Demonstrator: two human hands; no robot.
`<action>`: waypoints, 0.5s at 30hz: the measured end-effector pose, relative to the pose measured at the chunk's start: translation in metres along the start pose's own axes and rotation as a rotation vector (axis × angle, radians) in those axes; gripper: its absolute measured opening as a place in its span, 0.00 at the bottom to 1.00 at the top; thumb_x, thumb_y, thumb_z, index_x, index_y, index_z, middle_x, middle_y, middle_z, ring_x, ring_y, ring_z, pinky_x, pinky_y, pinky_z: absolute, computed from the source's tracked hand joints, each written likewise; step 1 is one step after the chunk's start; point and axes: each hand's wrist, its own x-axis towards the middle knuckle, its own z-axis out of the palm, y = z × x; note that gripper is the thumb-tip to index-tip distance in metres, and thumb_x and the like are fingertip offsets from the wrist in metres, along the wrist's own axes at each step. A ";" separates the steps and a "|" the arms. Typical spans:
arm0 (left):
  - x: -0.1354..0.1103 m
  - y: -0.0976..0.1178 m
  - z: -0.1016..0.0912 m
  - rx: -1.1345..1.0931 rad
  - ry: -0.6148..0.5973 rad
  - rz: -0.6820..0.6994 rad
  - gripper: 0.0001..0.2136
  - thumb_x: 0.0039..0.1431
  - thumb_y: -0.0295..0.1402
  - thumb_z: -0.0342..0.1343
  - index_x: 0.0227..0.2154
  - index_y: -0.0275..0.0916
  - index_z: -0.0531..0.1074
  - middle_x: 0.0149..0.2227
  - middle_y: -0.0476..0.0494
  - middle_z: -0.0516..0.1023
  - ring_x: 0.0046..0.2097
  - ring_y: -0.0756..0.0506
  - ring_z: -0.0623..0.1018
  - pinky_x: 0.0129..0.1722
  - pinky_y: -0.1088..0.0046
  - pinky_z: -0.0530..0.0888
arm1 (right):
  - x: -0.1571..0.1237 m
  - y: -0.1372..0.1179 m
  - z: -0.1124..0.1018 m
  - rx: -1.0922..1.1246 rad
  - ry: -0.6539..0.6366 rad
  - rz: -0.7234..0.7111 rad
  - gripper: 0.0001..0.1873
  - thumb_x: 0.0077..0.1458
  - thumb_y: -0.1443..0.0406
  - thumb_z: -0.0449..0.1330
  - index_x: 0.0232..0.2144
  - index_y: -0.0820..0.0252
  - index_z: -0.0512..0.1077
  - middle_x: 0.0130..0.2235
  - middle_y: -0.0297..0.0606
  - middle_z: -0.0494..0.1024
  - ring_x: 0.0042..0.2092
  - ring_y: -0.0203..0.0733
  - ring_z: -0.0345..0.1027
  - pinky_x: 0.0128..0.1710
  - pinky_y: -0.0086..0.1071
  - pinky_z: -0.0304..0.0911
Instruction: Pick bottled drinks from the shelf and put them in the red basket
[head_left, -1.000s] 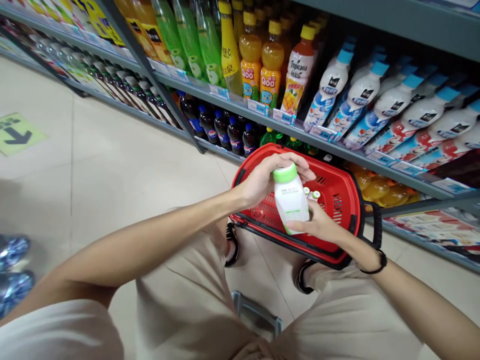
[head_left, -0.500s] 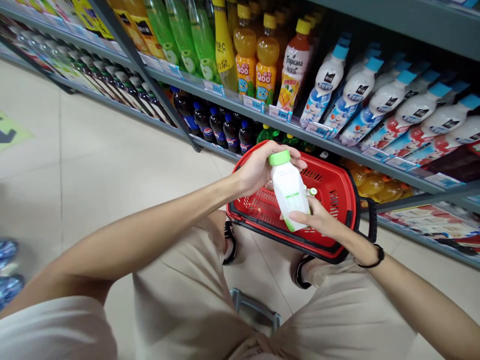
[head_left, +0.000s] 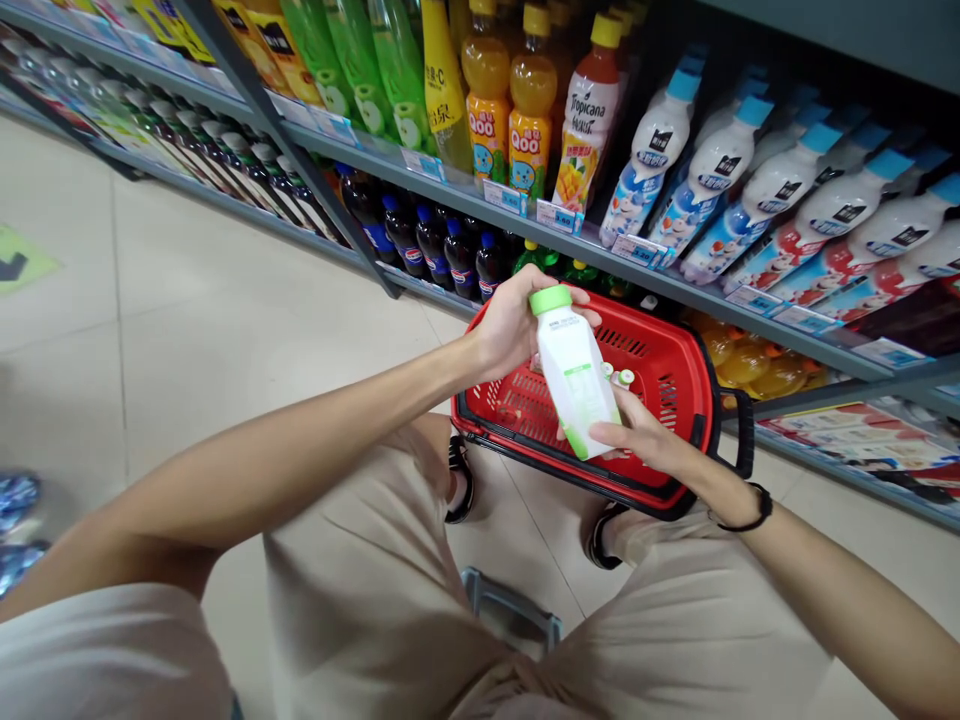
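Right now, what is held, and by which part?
A white bottle: the right grip at its lower end, the left grip curled behind its green cap.

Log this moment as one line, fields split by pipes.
white bottle: green cap on, in view over red basket | left grip: at cap end | right grip: around lower part

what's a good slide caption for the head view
Left hand at the top, right hand near the base: a white bottle over a red shopping basket.
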 end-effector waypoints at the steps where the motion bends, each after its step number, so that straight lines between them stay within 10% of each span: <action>1: 0.000 0.000 0.000 -0.004 0.003 -0.002 0.18 0.60 0.48 0.53 0.35 0.37 0.76 0.36 0.37 0.84 0.38 0.36 0.85 0.38 0.60 0.82 | 0.000 -0.001 0.000 0.009 -0.006 -0.002 0.42 0.54 0.44 0.75 0.60 0.59 0.67 0.45 0.43 0.82 0.32 0.38 0.70 0.23 0.26 0.62; 15: 0.003 -0.001 0.000 -0.196 0.004 -0.054 0.13 0.63 0.43 0.56 0.37 0.37 0.77 0.29 0.42 0.83 0.29 0.43 0.83 0.30 0.70 0.79 | 0.002 0.003 0.001 -0.001 -0.035 -0.070 0.39 0.58 0.47 0.75 0.59 0.60 0.64 0.39 0.37 0.77 0.29 0.34 0.65 0.22 0.26 0.60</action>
